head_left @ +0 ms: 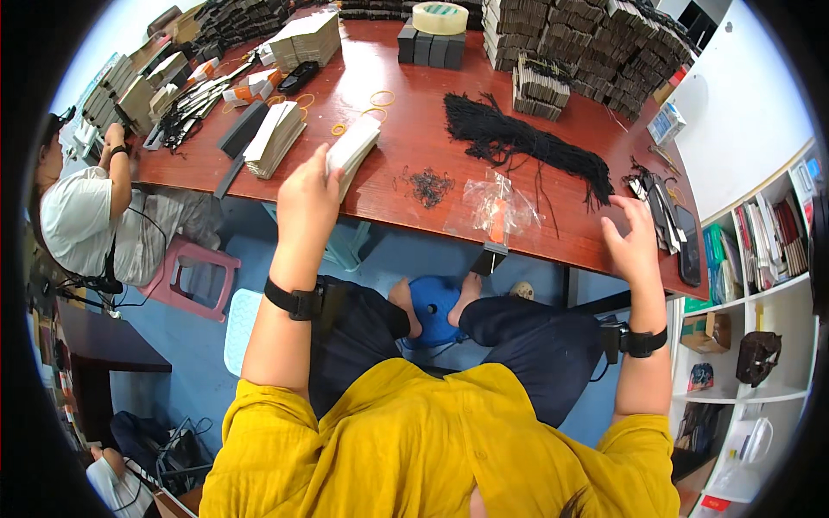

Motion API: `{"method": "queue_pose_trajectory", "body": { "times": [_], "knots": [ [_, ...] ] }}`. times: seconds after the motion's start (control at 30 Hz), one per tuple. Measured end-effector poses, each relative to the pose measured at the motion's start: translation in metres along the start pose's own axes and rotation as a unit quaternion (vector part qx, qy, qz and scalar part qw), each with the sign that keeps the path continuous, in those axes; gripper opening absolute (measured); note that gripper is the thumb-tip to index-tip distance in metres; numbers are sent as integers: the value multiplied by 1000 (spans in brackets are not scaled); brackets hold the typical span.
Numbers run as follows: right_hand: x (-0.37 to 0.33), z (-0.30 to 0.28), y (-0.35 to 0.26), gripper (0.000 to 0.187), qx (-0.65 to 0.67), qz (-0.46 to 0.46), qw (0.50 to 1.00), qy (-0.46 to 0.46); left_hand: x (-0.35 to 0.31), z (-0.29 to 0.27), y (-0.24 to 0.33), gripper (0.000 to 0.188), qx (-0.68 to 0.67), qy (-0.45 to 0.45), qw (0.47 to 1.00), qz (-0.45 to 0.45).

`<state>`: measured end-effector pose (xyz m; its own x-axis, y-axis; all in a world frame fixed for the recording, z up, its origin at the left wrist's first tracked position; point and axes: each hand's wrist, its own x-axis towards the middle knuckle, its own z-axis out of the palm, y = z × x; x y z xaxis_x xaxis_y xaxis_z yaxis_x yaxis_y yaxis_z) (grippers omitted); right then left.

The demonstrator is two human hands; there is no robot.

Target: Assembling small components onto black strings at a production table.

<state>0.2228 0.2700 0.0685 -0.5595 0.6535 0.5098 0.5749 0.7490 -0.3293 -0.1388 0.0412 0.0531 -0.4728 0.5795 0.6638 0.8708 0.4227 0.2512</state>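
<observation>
**Left hand (308,197) at white card stack (356,145), right hand (635,242) spread**

The stack is sitting just right of the left fingertips, which are meeting its side; whether they are pinching, I cannot tell. Right fingers are spreading apart, with a black cord bundle (528,145) lying beyond them leftward, black tags (663,212) lying rightward.

Right of the right hand (635,242) stand white open shelves (734,400) and a flat white panel (738,99); below the hand spreads a smooth blue floor (399,243).
</observation>
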Motion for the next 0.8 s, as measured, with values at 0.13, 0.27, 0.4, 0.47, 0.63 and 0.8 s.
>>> {"method": "queue_pose_trajectory", "body": {
  "times": [0.13,0.27,0.4,0.47,0.63,0.8],
  "knots": [
    [-18,5,-64,16,216,63,974,-31,-10,-12,24,40,-192,39,979,-60],
    [-59,33,-121,22,393,68,900,-176,-69,-7,79,11,-474,-276,834,-66],
    [-93,84,-122,13,411,92,899,-120,-130,26,102,6,-518,-480,682,-193],
    [-97,85,-122,16,371,104,913,-133,-139,34,103,20,-487,-450,741,-110],
    [-89,88,-119,17,402,150,889,-157,-130,41,108,27,-463,-464,743,-137],
    [-84,95,-111,19,351,198,908,-112,-121,55,113,24,-467,-422,764,-143]
  ]
}}
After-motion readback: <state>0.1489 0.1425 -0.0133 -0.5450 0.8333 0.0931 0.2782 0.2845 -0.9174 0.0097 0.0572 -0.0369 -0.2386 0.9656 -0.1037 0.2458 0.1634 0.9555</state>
